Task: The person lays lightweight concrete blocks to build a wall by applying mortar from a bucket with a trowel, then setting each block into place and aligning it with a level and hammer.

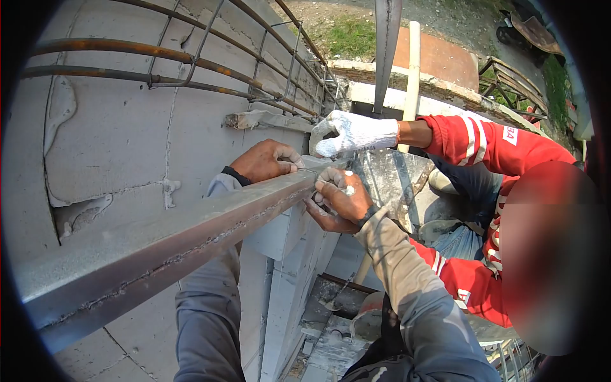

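Observation:
A long grey steel beam (172,239) with a rough weld seam along its side runs from the lower left to the middle. My left hand (267,160) is behind its far end, thumb and fingers pinched on a thin wire (308,170) that crosses the top. On the near side, my right hand (345,194) has its fingers closed at the same wire. A co-worker's white-gloved hand (356,132) is just beyond the beam's end. Below my right hand, a bare hand (328,218), apparently the co-worker's, is partly hidden against the beam.
Rusty rebar (127,48) spans the upper left before a pale block wall (114,134). A wooden stub (261,120) juts from the wall. An upright metal bar (386,57) and a pale pole (412,76) stand ahead. The red-sleeved co-worker (528,149) is close on the right.

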`<act>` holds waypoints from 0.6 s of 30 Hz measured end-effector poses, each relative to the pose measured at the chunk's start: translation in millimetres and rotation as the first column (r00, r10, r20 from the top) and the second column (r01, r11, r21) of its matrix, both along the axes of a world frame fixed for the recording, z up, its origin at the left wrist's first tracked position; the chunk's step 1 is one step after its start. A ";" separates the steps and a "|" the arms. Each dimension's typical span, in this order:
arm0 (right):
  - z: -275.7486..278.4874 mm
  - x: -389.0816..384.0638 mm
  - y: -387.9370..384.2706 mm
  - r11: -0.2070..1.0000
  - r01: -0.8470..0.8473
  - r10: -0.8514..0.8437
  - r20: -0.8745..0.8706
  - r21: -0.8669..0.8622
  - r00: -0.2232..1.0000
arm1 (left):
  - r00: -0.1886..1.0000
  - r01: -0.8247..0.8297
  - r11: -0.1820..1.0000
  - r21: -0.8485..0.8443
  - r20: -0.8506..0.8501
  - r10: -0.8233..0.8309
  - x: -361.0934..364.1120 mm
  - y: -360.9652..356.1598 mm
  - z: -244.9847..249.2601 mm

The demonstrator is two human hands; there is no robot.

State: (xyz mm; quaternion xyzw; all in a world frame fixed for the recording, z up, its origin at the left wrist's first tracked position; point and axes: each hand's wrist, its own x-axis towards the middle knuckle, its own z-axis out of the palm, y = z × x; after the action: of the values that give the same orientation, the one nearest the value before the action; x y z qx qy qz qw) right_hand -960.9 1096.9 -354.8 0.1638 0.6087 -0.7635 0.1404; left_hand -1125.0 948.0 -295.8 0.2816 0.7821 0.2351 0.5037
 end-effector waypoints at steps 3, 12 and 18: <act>-2.3 -1.7 0.1 0.997 -0.021 0.024 0.041 -0.070 0.999 | 0.999 0.034 0.998 0.060 -0.008 -0.034 -0.3 -3.7 -2.6; -6.4 1.5 -2.5 0.995 -0.026 0.030 0.036 -0.101 0.999 | 0.976 -0.192 0.961 0.200 0.145 0.165 12.8 -20.2 -17.9; -6.0 2.5 -5.6 0.942 0.072 -0.020 0.159 -0.329 0.987 | 0.990 -0.044 0.991 0.125 0.141 0.027 -2.3 -18.1 -18.8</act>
State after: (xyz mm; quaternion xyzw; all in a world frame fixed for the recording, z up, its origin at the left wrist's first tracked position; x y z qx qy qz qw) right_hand -958.4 1091.3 -360.8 0.2101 0.4541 -0.8437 0.1946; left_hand -1127.3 929.8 -314.6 0.2821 0.7334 0.3126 0.5337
